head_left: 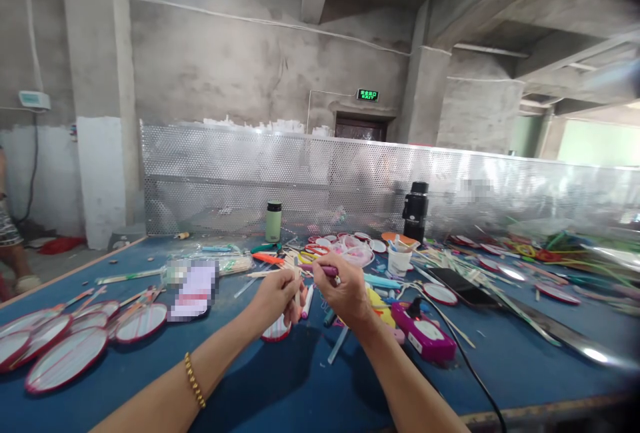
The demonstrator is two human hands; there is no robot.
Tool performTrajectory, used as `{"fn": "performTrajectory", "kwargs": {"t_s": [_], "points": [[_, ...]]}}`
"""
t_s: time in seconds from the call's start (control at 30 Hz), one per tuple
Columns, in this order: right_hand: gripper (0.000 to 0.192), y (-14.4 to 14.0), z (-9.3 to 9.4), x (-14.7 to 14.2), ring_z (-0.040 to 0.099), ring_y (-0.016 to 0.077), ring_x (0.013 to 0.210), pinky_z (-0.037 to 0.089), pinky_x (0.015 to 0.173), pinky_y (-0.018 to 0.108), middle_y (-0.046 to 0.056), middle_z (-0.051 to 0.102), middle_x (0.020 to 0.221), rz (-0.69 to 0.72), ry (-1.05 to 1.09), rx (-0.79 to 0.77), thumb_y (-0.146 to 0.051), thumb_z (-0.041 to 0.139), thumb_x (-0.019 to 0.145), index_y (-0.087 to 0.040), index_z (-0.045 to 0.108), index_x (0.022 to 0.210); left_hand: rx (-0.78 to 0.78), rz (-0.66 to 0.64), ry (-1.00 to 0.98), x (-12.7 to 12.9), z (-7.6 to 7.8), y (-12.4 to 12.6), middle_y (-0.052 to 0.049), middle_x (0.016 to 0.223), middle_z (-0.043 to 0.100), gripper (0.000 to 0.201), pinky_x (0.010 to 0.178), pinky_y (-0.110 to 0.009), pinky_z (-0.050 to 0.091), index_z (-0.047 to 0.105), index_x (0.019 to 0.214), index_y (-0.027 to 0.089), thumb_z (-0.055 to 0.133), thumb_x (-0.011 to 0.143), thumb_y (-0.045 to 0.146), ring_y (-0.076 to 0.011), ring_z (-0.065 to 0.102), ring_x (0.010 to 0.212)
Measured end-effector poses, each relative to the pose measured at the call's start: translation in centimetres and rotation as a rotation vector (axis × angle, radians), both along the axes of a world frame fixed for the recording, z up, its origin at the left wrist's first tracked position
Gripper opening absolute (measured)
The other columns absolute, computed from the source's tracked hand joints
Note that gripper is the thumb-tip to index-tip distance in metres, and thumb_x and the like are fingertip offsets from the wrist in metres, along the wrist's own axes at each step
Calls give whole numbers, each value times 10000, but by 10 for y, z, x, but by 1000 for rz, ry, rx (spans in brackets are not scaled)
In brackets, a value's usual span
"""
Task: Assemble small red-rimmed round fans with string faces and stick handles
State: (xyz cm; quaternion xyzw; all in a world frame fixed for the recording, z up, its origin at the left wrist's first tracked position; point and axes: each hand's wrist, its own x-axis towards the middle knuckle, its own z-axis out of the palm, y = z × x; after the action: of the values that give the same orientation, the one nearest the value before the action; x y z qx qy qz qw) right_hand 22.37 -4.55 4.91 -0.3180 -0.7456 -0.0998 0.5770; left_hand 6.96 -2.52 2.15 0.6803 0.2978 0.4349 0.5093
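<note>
My left hand (283, 294) is closed, pinching a thin pale wooden stick (297, 286) held nearly upright. Just below those fingers shows a white disc with a red rim (277, 331); whether the stick is joined to it I cannot tell. My right hand (345, 286) is wrapped round a dark purple pen-like tool (326, 271), its tip pointing left toward the stick. Between and beyond the hands lie an orange-handled tool (269, 259) and a pink-and-white marker (307, 302). A clear glue stick (339, 345) lies below my right wrist.
Several red-rimmed discs (67, 359) lie at left, near a phone (194, 291). At right are a purple power strip (424, 331) with a black cable, a dark phone (463, 286) and a long metal blade (560, 333). A green bottle (273, 221) and black flask (415, 213) stand behind.
</note>
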Motion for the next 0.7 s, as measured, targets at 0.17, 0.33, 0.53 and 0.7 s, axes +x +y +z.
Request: {"fn": "performTrajectory", "kwargs": {"t_s": [0.17,0.33,0.53,0.7], "points": [[138,2,-2,1,532,111,574,418,527,210,13,597,641,20,6,5,-180,533,830,-176,597,708,-4,-13,-10,0,-1,1,11,453,579,200,294,-172,352,471,697,175,503,796,347,-105,516,318],[144,-1,0,0,507,105,549,409,521,212,4,573,619,7,2,15,-173,533,831,-173,592,699,7,-11,-7,0,-2,2,1,448,585,193,303,-168,360,473,689,169,484,803,325,-106,521,325],[140,-3,2,-1,496,95,534,403,506,202,-4,574,619,9,13,17,-176,536,836,-174,597,710,16,-12,-5,0,-5,5,-8,474,605,180,297,-164,362,484,719,162,465,811,316,-104,526,324],[144,-2,1,-1,504,99,542,403,509,206,-2,577,619,8,-1,17,-179,532,831,-178,596,703,10,-8,5,0,-4,6,-6,457,594,179,298,-164,362,480,689,166,469,800,305,-107,529,321]]}}
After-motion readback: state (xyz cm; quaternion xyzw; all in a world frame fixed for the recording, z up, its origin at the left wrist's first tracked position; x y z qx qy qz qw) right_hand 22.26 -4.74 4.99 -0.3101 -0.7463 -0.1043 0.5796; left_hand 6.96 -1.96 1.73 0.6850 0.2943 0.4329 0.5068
